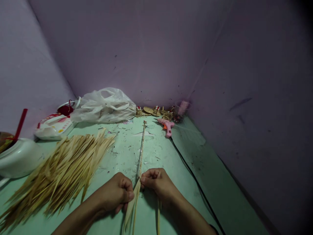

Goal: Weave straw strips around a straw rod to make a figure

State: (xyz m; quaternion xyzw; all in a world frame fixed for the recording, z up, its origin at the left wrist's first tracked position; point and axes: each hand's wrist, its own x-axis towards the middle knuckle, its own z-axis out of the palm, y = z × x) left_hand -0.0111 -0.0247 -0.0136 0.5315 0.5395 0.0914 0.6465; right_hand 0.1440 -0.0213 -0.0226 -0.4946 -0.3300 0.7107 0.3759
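My left hand (117, 192) and my right hand (156, 183) meet low in the middle of the head view, both pinched on a thin bundle of pale straw strips (140, 156). The strips run away from me over the green table (156, 153) toward the far wall, and their loose ends (129, 212) trail back between my wrists. Another strip (158, 215) hangs below my right hand. My fingers are curled tight around the strips where the two hands touch.
A big pile of straw strips (58, 173) lies at the left. Beyond it are a white bowl (17, 158), a packet (52, 127) and a clear plastic bag (105, 106). A pink glue gun (167, 125) with a black cord (193, 176) lies right of centre, and small woven pieces (156, 111) sit by the wall.
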